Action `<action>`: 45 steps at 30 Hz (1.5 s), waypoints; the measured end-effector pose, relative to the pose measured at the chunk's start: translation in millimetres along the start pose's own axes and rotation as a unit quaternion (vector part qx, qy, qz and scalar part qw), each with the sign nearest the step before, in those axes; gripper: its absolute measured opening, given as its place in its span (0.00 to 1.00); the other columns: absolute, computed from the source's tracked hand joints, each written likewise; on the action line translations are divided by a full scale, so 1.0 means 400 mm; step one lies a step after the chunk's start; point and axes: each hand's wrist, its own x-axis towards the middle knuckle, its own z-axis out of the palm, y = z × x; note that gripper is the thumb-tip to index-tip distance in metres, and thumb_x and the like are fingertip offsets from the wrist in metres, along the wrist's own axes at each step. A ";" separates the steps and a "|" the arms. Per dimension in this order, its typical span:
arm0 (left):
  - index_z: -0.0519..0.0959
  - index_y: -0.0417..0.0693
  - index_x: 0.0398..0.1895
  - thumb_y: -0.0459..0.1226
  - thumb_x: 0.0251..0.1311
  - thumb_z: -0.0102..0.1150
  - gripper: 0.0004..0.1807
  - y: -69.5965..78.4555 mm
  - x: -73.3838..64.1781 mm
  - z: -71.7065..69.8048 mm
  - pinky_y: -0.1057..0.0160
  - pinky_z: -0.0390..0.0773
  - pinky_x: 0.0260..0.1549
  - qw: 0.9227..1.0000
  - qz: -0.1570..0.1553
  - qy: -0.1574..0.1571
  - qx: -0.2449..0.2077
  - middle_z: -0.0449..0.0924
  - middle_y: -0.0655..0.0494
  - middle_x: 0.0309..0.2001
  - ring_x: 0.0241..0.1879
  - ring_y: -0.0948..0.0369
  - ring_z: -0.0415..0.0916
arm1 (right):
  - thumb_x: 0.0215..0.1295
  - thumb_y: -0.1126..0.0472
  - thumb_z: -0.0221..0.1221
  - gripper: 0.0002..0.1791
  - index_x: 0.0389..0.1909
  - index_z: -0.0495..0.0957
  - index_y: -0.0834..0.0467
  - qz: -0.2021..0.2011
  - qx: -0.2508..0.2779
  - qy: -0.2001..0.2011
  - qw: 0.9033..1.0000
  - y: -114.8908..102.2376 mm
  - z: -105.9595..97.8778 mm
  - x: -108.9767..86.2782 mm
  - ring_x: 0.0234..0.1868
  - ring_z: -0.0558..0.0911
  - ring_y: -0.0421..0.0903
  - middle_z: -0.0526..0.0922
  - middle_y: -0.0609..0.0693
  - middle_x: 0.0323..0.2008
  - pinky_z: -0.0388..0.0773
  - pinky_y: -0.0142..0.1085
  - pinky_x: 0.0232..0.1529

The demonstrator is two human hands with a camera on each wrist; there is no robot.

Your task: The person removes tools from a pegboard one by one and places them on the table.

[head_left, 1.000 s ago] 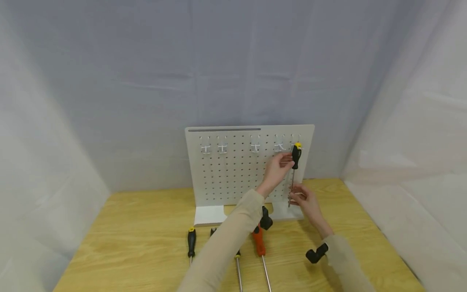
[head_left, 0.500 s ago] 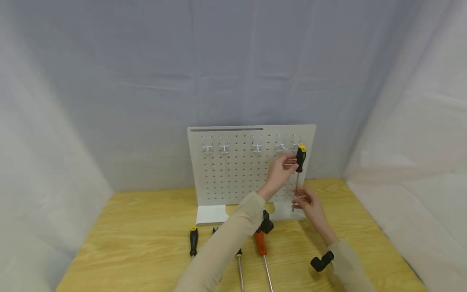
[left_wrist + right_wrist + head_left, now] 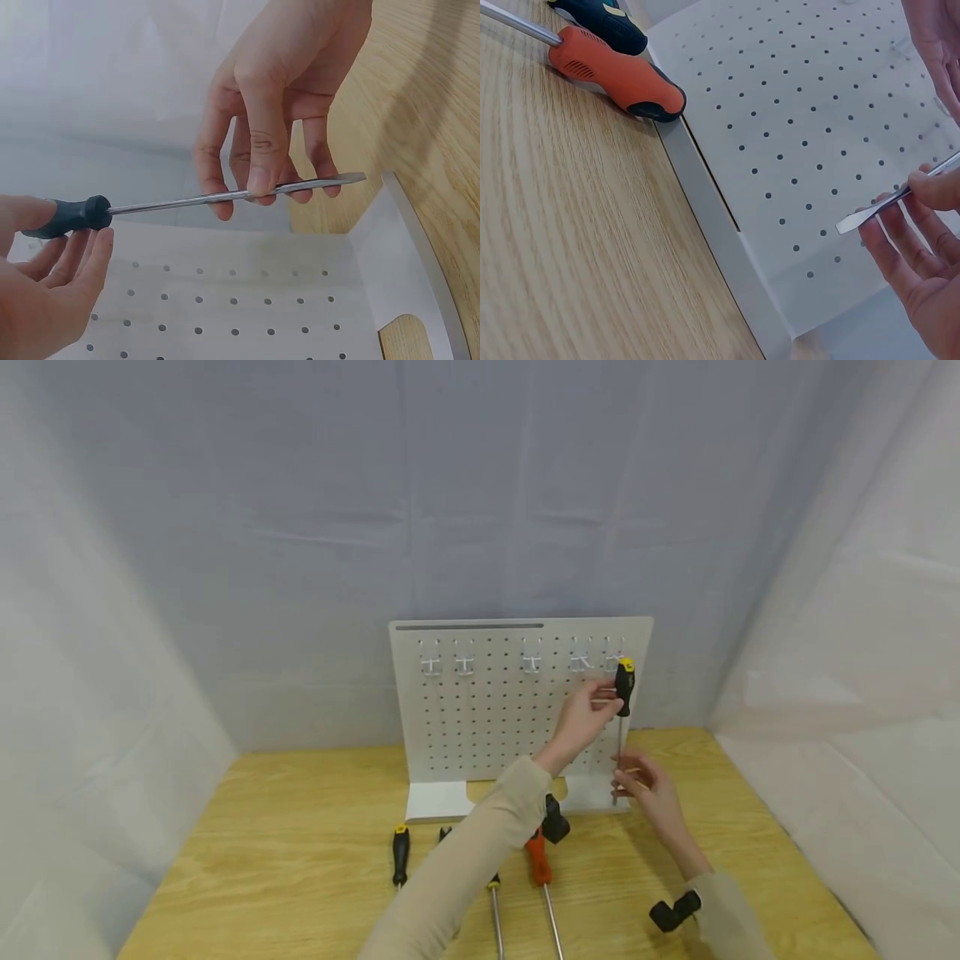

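Note:
A flat-blade screwdriver [image 3: 624, 692] with a black and yellow handle is held upright, tip down, before the right end of a white pegboard [image 3: 480, 710]. My left hand [image 3: 588, 714] pinches its handle between thumb and fingers. Lower down, my right hand [image 3: 652, 789] grips the metal shaft near the tip; in the left wrist view its thumb presses the shaft [image 3: 161, 204] against the fingers. The flat blade [image 3: 853, 222] sticks out past the right fingertips in the right wrist view. Behind the handle, the rightmost hook [image 3: 613, 662] is partly covered.
More hooks [image 3: 531, 662] line the pegboard's top. On the wooden table [image 3: 300, 860] in front lie a black and yellow screwdriver [image 3: 401, 856], an orange-handled screwdriver [image 3: 538, 860] and others partly hidden under my left sleeve. Pale sheeting [image 3: 832, 610] hangs around the table.
Both hands have carried the screwdriver a little to the right and down, away from the rightmost hook, which shows more now. The view has shifted slightly. The tools on the table stay put.

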 end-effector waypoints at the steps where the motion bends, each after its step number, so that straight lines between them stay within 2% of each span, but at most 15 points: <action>1: 0.74 0.39 0.65 0.34 0.71 0.59 0.21 0.003 -0.001 0.002 0.71 0.81 0.52 1.000 -0.004 0.000 0.002 0.82 0.45 0.58 0.57 0.54 0.80 | 0.72 0.69 0.59 0.18 0.57 0.73 0.75 0.000 0.000 -0.001 1.000 -0.003 -0.003 -0.004 0.34 0.84 0.36 0.82 0.36 0.40 0.87 0.32 0.35; 12: 0.75 0.37 0.64 0.34 0.72 0.58 0.20 0.023 -0.007 0.009 0.70 0.84 0.46 1.000 -0.012 -0.008 -0.002 0.81 0.43 0.57 0.54 0.52 0.82 | 0.71 0.68 0.61 0.18 0.56 0.73 0.75 0.005 -0.001 -0.004 1.000 -0.031 -0.027 -0.032 0.35 0.84 0.38 0.82 0.48 0.42 0.88 0.34 0.35; 17: 0.75 0.37 0.64 0.33 0.71 0.59 0.20 0.026 -0.009 0.011 0.71 0.84 0.43 1.000 -0.012 -0.008 -0.011 0.82 0.42 0.56 0.52 0.52 0.84 | 0.70 0.70 0.61 0.17 0.55 0.74 0.75 -0.005 0.001 -0.005 1.000 -0.037 -0.033 -0.039 0.35 0.84 0.38 0.82 0.45 0.41 0.88 0.34 0.34; 23: 0.76 0.36 0.62 0.32 0.71 0.59 0.19 0.040 -0.018 0.011 0.71 0.85 0.41 1.000 0.006 -0.010 -0.026 0.83 0.41 0.54 0.49 0.52 0.85 | 0.68 0.73 0.61 0.12 0.51 0.79 0.66 -0.026 0.008 -0.006 1.000 -0.045 -0.041 -0.048 0.35 0.85 0.38 0.84 0.39 0.40 0.88 0.34 0.33; 28: 0.76 0.36 0.61 0.33 0.71 0.59 0.18 0.045 -0.028 0.010 0.71 0.85 0.41 0.999 0.018 -0.011 -0.028 0.83 0.41 0.54 0.48 0.52 0.85 | 0.69 0.72 0.60 0.12 0.52 0.79 0.68 -0.033 0.015 -0.013 0.999 -0.053 -0.045 -0.059 0.35 0.85 0.38 0.84 0.40 0.40 0.87 0.34 0.33; 32: 0.76 0.38 0.61 0.34 0.71 0.60 0.19 0.038 -0.036 0.012 0.72 0.84 0.41 0.999 0.015 -0.012 -0.026 0.83 0.42 0.54 0.48 0.54 0.85 | 0.69 0.72 0.60 0.12 0.52 0.79 0.66 -0.036 0.016 -0.020 0.999 -0.055 -0.047 -0.071 0.35 0.84 0.37 0.84 0.40 0.41 0.87 0.34 0.34; 36: 0.76 0.38 0.62 0.35 0.70 0.61 0.19 0.026 -0.043 0.013 0.72 0.84 0.42 0.999 0.007 -0.013 -0.035 0.83 0.42 0.54 0.48 0.55 0.85 | 0.69 0.72 0.60 0.12 0.52 0.78 0.69 -0.030 0.007 -0.031 0.999 -0.048 -0.045 -0.090 0.35 0.84 0.37 0.83 0.47 0.42 0.88 0.34 0.34; 39: 0.76 0.38 0.62 0.35 0.70 0.62 0.20 0.016 -0.048 0.015 0.70 0.84 0.44 0.999 0.003 -0.013 -0.043 0.84 0.43 0.53 0.49 0.55 0.84 | 0.70 0.72 0.60 0.14 0.53 0.75 0.73 -0.022 0.006 -0.049 0.999 -0.036 -0.043 -0.107 0.36 0.85 0.38 0.83 0.46 0.43 0.88 0.36 0.34; 43: 0.76 0.39 0.62 0.36 0.69 0.63 0.20 -0.004 -0.060 0.020 0.69 0.85 0.44 0.999 -0.009 -0.016 -0.047 0.84 0.43 0.53 0.48 0.55 0.85 | 0.71 0.71 0.59 0.16 0.54 0.73 0.76 -0.002 0.007 -0.077 0.997 -0.025 -0.042 -0.129 0.37 0.85 0.38 0.84 0.39 0.43 0.89 0.38 0.35; 45: 0.76 0.38 0.61 0.35 0.69 0.63 0.20 -0.016 -0.069 0.024 0.68 0.85 0.44 0.998 -0.019 -0.017 -0.052 0.84 0.43 0.53 0.48 0.55 0.85 | 0.71 0.70 0.60 0.18 0.56 0.71 0.77 0.015 0.009 -0.090 0.996 -0.023 -0.041 -0.140 0.37 0.86 0.38 0.84 0.41 0.42 0.89 0.39 0.35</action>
